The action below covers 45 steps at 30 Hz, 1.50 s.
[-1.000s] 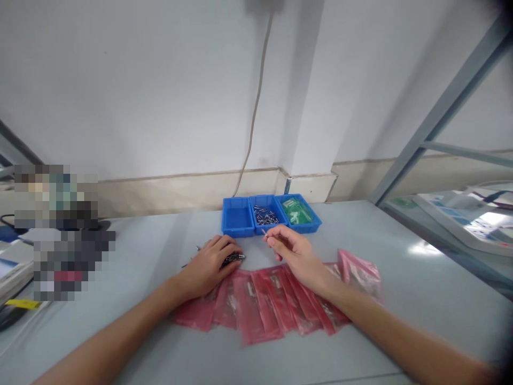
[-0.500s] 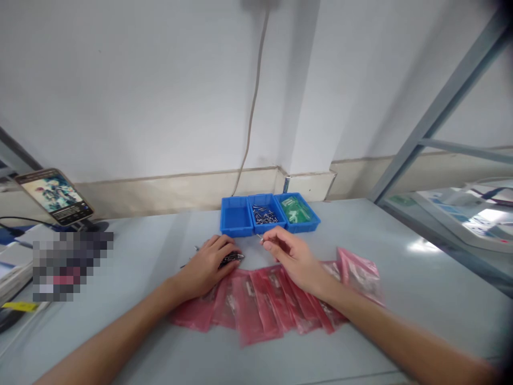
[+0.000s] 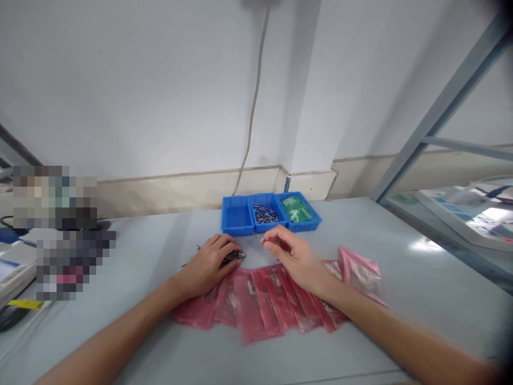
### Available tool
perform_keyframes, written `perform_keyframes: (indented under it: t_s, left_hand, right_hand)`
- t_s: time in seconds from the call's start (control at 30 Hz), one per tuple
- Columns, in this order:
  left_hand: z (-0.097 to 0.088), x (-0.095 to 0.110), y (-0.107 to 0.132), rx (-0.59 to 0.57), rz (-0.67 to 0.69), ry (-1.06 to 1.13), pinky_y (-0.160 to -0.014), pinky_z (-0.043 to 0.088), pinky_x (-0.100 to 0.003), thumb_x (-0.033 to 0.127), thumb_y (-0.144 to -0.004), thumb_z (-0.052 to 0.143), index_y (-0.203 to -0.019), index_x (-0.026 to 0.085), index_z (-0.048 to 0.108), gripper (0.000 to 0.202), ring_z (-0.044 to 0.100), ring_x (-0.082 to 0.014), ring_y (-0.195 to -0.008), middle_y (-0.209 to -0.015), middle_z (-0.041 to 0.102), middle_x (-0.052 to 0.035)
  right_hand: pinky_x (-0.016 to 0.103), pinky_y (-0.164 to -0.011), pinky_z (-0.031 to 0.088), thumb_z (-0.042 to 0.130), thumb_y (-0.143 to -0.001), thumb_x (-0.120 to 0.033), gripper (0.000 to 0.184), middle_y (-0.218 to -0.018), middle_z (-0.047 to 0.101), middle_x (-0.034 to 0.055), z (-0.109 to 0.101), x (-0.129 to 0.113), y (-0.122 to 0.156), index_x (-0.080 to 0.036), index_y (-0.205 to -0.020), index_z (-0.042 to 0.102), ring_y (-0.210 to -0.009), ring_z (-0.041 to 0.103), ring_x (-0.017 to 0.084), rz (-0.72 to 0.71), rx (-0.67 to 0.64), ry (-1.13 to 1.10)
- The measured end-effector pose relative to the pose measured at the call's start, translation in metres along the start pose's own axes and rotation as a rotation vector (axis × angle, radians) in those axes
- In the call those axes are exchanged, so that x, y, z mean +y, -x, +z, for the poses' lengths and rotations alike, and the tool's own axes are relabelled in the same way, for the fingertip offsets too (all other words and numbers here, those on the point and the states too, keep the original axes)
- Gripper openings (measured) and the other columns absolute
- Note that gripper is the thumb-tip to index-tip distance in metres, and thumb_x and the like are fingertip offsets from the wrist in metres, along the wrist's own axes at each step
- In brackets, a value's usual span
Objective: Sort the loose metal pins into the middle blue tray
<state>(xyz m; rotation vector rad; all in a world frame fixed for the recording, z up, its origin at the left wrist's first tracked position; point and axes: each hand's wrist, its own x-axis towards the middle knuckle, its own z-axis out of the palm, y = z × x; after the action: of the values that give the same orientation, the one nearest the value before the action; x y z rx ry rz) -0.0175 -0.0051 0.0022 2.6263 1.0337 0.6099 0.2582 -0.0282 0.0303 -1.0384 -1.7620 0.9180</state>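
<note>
My left hand [image 3: 208,264] is cupped over a pile of slim dark metal pieces [image 3: 233,258], its fingers and thumb closed round part of them. Some ends poke out beyond the fingers on the left. In a pinch of thumb and forefinger, my right hand [image 3: 290,256] holds a small thin metal piece [image 3: 260,237], which looks like a screw or pin, just in front of the blue bins. Pink plastic bags [image 3: 256,310] with small metal parts inside lie overlapping in a row beneath and between my wrists.
Three blue bins stand side by side near the wall: a bare left bin [image 3: 237,214], a middle bin [image 3: 256,229] with screw-like pieces, and a right bin [image 3: 316,220] with a green bag. One pink bag [image 3: 363,272] lies to the right. A metal frame [image 3: 425,128] rises at right.
The view has shifted very slightly. Both hands keep their places, the right one still pinching the small metal piece and the left one still over the dark pieces.
</note>
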Motion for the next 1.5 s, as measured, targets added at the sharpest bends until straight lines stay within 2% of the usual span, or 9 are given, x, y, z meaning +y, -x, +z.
perform_keyframes:
  t_s: [0.37,0.6,0.77,0.83,0.97,1.03,1.13,1.3,1.5]
  left_hand:
    - [0.001,-0.001,0.0,-0.005,-0.01,0.003,-0.106,0.051,-0.048,0.035,-0.113,0.056,-0.128,0.025,0.067,0.021,0.059,-0.0279,-0.119,-0.131,0.064,-0.0078]
    - [0.001,-0.001,-0.001,-0.004,-0.008,0.014,-0.106,0.051,-0.047,0.034,-0.113,0.057,-0.126,0.026,0.068,0.019,0.059,-0.027,-0.119,-0.13,0.064,-0.0072]
    - [0.001,-0.002,-0.001,-0.009,-0.011,0.016,-0.107,0.051,-0.047,0.036,-0.113,0.056,-0.126,0.025,0.068,0.02,0.059,-0.0274,-0.12,-0.131,0.064,-0.008]
    - [0.001,-0.003,0.0,-0.012,-0.009,0.021,-0.107,0.051,-0.048,0.036,-0.113,0.055,-0.127,0.025,0.067,0.021,0.058,-0.0276,-0.12,-0.132,0.064,-0.0081]
    - [0.001,-0.003,0.0,-0.001,-0.002,0.03,-0.106,0.053,-0.048,0.036,-0.113,0.055,-0.126,0.026,0.069,0.021,0.059,-0.0278,-0.118,-0.131,0.065,-0.0082]
    - [0.001,-0.002,0.0,0.013,0.002,0.035,-0.105,0.053,-0.048,0.037,-0.113,0.055,-0.128,0.026,0.068,0.022,0.06,-0.028,-0.118,-0.131,0.065,-0.0084]
    - [0.001,-0.001,0.0,0.026,-0.016,0.032,-0.105,0.053,-0.048,0.037,-0.112,0.058,-0.133,0.026,0.064,0.025,0.06,-0.0287,-0.119,-0.132,0.065,-0.0092]
    - [0.0,0.001,-0.001,0.02,-0.031,-0.007,-0.105,0.052,-0.048,0.036,-0.111,0.061,-0.129,0.024,0.064,0.022,0.059,-0.0281,-0.117,-0.13,0.065,-0.0088]
    - [0.0,0.002,-0.001,0.041,0.004,-0.024,-0.102,0.054,-0.047,0.037,-0.112,0.058,-0.127,0.023,0.067,0.022,0.061,-0.0276,-0.114,-0.125,0.066,-0.0096]
  right_hand:
    - [0.037,-0.078,0.049,0.064,-0.107,-0.032,0.014,-0.094,0.064,0.005,-0.005,-0.003,0.005,-0.027,-0.097,0.073,-0.087,0.06,0.024,-0.222,0.13,0.264]
    - [0.031,-0.065,0.044,0.065,-0.105,-0.045,0.026,-0.077,0.06,-0.0011,-0.003,-0.001,-0.003,-0.023,-0.092,0.069,-0.068,0.054,0.017,0.09,0.06,-0.111]
    - [0.028,-0.062,0.042,0.073,-0.099,-0.052,0.031,-0.074,0.06,-0.0033,-0.006,0.012,-0.012,-0.021,-0.093,0.072,-0.062,0.051,0.013,0.21,0.143,-0.286]
    - [0.028,-0.064,0.044,0.076,-0.096,-0.052,0.033,-0.078,0.065,-0.0014,-0.009,0.018,-0.017,-0.02,-0.094,0.075,-0.064,0.053,0.013,0.214,0.176,-0.314]
    - [0.033,-0.077,0.054,0.079,-0.093,-0.053,0.047,-0.114,0.079,0.0096,-0.01,0.025,-0.024,-0.02,-0.126,0.077,-0.078,0.065,0.016,0.221,0.234,-0.452]
    - [0.036,-0.08,0.057,0.078,-0.095,-0.053,0.051,-0.119,0.079,0.0111,-0.009,0.027,-0.023,-0.021,-0.133,0.074,-0.084,0.068,0.019,0.221,0.23,-0.416]
    - [0.038,-0.081,0.057,0.071,-0.101,-0.05,0.035,-0.104,0.079,0.0069,-0.004,0.025,-0.015,-0.023,-0.122,0.078,-0.085,0.069,0.022,0.126,0.124,-0.131]
    - [0.05,-0.115,0.047,0.065,-0.108,-0.032,0.024,-0.133,0.072,0.0073,0.003,0.019,-0.002,-0.031,-0.126,0.08,-0.128,0.063,0.029,-0.245,-0.24,0.306]
    - [0.056,-0.121,0.042,0.061,-0.11,-0.035,0.034,-0.149,0.068,0.0053,0.005,0.021,0.001,-0.038,-0.142,0.073,-0.14,0.056,0.032,-0.284,-0.382,0.395]
